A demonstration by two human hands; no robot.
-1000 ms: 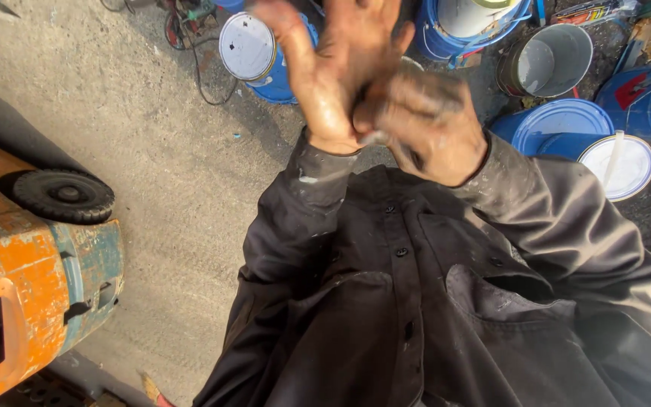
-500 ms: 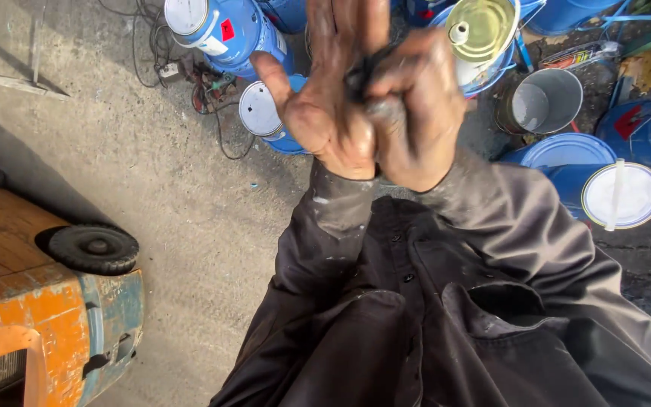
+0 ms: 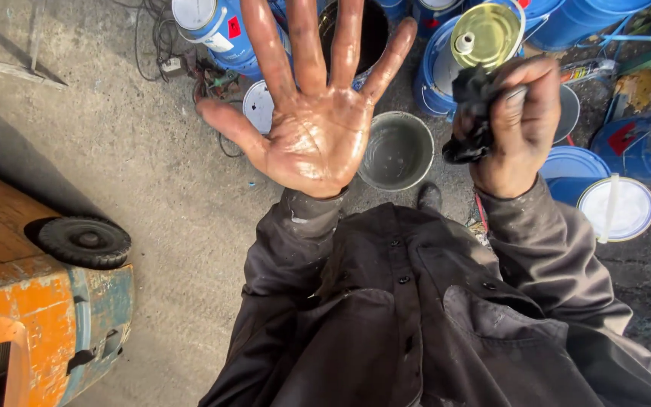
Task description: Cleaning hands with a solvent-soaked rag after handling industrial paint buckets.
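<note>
While the orange vehicle (image 3: pixel 32 316) sits parked at the far left on the concrete floor (image 3: pixel 152 188), the left hand (image 3: pixel 314 124) is spread flat with all fingers splayed, palm turned up to the camera and glistening with oil, holding nothing; it looks held out that way to keep the mess off the dark jacket (image 3: pixel 416 316). Below it stands an empty grey bucket (image 3: pixel 395 151). To the right, well apart from the open palm, the right hand (image 3: pixel 518 128) is closed around a black rag (image 3: pixel 472 113), bunched at its fingertips, above blue pails (image 3: pixel 619 192).
</note>
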